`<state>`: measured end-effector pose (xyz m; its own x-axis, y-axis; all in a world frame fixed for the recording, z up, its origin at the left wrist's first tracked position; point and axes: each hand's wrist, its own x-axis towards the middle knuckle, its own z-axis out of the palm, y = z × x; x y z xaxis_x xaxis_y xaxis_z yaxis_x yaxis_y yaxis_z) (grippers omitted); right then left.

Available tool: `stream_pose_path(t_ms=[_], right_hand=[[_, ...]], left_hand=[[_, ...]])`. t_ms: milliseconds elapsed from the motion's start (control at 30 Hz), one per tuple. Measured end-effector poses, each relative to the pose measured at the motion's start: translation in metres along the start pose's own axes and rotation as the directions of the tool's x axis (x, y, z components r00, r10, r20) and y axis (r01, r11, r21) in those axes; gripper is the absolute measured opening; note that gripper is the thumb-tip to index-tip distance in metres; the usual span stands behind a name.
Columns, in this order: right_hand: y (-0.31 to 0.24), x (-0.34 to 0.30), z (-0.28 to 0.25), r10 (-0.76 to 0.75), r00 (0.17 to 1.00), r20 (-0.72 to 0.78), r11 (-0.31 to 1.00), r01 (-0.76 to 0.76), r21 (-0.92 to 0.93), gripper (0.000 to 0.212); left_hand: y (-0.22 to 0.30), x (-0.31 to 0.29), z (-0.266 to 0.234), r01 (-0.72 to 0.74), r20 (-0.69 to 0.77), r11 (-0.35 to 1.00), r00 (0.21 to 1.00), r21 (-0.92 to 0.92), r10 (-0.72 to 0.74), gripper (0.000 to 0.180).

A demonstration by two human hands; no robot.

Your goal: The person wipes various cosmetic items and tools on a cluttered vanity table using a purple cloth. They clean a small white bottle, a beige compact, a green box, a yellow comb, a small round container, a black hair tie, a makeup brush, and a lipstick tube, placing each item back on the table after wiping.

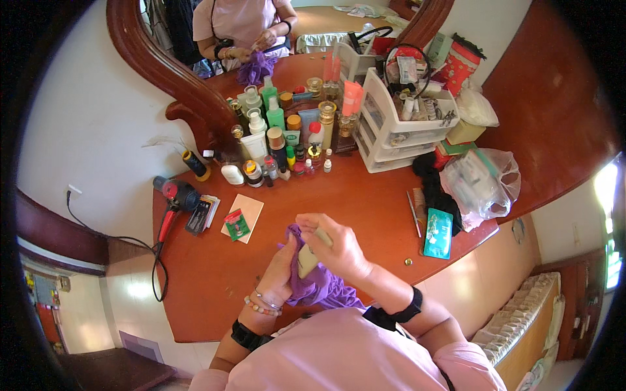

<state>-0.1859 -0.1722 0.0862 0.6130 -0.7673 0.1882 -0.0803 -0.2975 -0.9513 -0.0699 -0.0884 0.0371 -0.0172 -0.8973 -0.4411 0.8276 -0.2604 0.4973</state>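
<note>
Pink shirt (pixel 352 355) lies foremost, and beyond it gathered purple cloth (pixel 319 287) is gripped in the curled left hand (pixel 279 266), with a pale flat piece (pixel 307 262) against it, partly beneath the half-bent right hand (pixel 344 253), whose hold cannot be determined.

Far side of the surface (pixel 365 215): we have the mirror (pixel 306 45), bottles (pixel 277 117) clustered before it. Right of these, a drawer unit (pixel 395 148) with small items (pixel 417 107) in its top; right of that and nearer, a plastic bag (pixel 481 189). Nearer and left of the bag we mark a flat packet (pixel 438 233), a pen-like stick (pixel 413 213) to its left. Left edge: hair dryer (pixel 177 195); right of it, a sachet (pixel 237 224) on a sheet (pixel 253 207). Near edge, centre: cloth (pixel 319 288) in the left hand (pixel 279 268), right hand (pixel 342 251) just right.
</note>
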Motion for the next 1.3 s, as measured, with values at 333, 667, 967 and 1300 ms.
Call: stream_pose_path(t_ms=[333, 667, 967, 1300], right_hand=[[0.019, -0.002, 0.008, -0.395, 0.919, 0.019, 0.810, 0.358, -0.465, 0.026], [0.087, 0.001, -0.041, 0.515, 0.855, -0.056, 0.791, -0.449, 0.415, 0.027], [0.172, 0.033, -0.101, 0.729, 0.636, -0.254, 0.611, -0.437, 0.660, 0.025], [0.210, 0.062, -0.117, 0.210, 0.861, -0.463, 0.786, -0.430, -0.444, 0.042]], left_hand=[[-0.015, 0.013, 0.013, -0.078, -0.247, 0.996, 0.967, -0.031, 0.068, 0.032], [0.003, 0.036, -0.006, -0.129, -0.201, 0.992, 0.971, 0.008, 0.128, 0.057], [0.021, 0.032, -0.015, -0.054, 0.101, 0.738, 0.981, -0.672, 0.164, 0.044], [0.029, 0.026, 0.014, -0.076, 0.196, -0.277, 0.876, 0.958, 0.440, 0.044]])
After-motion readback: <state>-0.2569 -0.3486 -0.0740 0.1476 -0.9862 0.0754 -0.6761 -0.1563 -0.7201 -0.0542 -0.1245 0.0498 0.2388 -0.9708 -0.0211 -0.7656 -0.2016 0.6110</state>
